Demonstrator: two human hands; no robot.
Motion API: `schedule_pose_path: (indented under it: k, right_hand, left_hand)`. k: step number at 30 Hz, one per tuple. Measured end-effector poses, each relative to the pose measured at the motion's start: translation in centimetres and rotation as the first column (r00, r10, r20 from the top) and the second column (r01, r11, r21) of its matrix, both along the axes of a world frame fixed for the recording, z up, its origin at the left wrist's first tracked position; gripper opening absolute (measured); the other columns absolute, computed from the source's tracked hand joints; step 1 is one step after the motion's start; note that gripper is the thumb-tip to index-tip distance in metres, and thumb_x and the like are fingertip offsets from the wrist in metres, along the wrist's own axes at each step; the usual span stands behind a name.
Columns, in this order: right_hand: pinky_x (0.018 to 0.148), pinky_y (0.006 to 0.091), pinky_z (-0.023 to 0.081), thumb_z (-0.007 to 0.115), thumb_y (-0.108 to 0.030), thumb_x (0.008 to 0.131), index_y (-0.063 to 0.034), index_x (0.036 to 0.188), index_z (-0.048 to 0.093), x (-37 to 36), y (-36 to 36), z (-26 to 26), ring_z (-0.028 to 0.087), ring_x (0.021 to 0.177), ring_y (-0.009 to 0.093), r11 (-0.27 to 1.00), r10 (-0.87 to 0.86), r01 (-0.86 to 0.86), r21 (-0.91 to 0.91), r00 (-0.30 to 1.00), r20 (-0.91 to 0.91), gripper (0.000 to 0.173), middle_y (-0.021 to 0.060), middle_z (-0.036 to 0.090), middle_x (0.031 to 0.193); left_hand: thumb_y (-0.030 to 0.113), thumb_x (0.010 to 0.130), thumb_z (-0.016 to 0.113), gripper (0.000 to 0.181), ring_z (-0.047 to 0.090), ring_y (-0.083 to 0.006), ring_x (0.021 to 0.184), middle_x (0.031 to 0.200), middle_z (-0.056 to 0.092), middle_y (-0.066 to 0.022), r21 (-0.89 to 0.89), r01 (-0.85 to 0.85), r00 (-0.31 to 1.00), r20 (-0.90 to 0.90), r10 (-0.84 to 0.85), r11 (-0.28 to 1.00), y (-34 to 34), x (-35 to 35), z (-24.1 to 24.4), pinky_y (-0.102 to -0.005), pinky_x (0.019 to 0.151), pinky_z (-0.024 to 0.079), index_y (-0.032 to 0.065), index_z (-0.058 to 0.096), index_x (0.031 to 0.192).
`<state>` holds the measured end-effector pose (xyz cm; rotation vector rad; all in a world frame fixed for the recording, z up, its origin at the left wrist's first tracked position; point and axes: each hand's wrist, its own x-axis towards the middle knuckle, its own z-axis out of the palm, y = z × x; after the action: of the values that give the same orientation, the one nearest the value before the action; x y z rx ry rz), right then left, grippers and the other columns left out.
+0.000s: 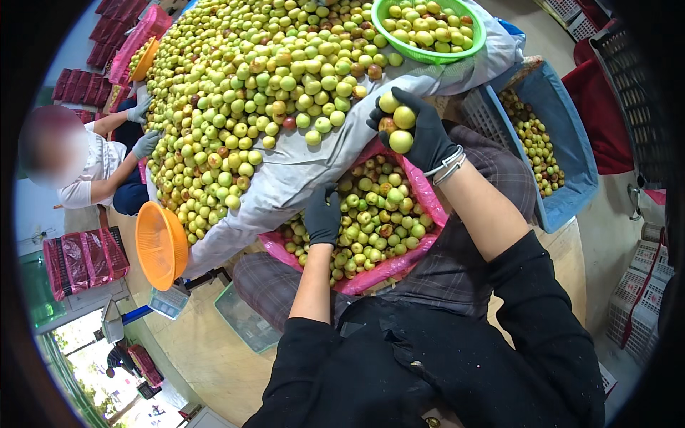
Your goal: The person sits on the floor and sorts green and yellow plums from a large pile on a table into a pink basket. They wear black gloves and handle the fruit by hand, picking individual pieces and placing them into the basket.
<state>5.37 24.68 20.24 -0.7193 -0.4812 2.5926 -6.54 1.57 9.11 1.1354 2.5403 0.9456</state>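
Observation:
My right hand (431,136), in a dark glove, holds several yellow-green jujubes (404,117) in its palm and fingers, one of them browned. It is raised over the far right rim of a container lined with pink plastic (425,187). Inside that container, between my legs, lie many smaller-looking jujubes (374,224), some with brown patches. My left hand (322,215), gloved as well, is over the left part of this fruit, near the cloth edge. Its fingers point away from me; whether anything is between them is hidden. Beyond both hands spreads a large jujube heap (241,96) on pale cloth (299,160).
A green basket (471,51) of jujubes stands at the heap's far right. At left is an orange basket (160,246) by a scale (168,303). A blue-lined crate (575,160) with fruit sits right. Another person's gloved hands (144,142) touch the heap's left side.

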Motion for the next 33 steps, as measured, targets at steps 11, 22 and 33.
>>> schedule_pose_path:
  k: [11, 22, 33]
  right_hand:
    - [0.062, 0.0305, 0.056, 0.055, -0.035, 0.089, -0.0005, 0.104, 0.056, -1.1, -0.9, 1.0, 0.065, 0.087, 0.023, 0.995, 0.095, -0.097, 0.035, 0.994, 0.048, 0.037, 0.0136, 0.064, 0.090]
    - [0.061, 0.0291, 0.056, 0.055, -0.035, 0.089, -0.0010, 0.104, 0.055, -0.9, -1.8, 1.5, 0.065, 0.087, 0.023, 0.993, 0.103, -0.104, 0.051, 0.994, 0.029, 0.036, 0.0135, 0.064, 0.089]
    - [0.062, 0.0285, 0.055, 0.055, -0.035, 0.088, -0.0027, 0.101, 0.056, -1.5, -2.8, 0.4, 0.063, 0.078, 0.018, 0.986, 0.145, -0.148, 0.079, 0.989, 0.042, 0.035, 0.0085, 0.061, 0.087]
  left_hand:
    - [0.030, 0.071, 0.070, 0.035, 0.060, -0.0315, 0.090, 0.093, 0.062, -0.0147, -0.557, 0.175, 0.964, -0.070, -0.256, 0.812, 4.0, 0.2, -3.7, -0.0419, 0.075, 0.049, 0.0083, 0.060, 0.096]
    - [0.031, 0.090, 0.057, 0.029, 0.055, -0.0117, 0.051, 0.072, 0.060, -0.0051, -0.153, -0.137, 0.483, 0.852, 0.201, 0.979, -1.9, 1.6, -0.7, -0.0243, 0.044, 0.045, 0.0049, 0.061, 0.103]
    - [0.063, 0.091, 0.031, 0.061, 0.044, -0.0118, 0.043, 0.055, 0.047, -0.0004, -0.048, -0.466, -0.102, 0.995, 0.000, 0.884, -1.9, 3.2, 4.7, -0.0206, 0.036, 0.032, 0.0075, 0.053, 0.080]
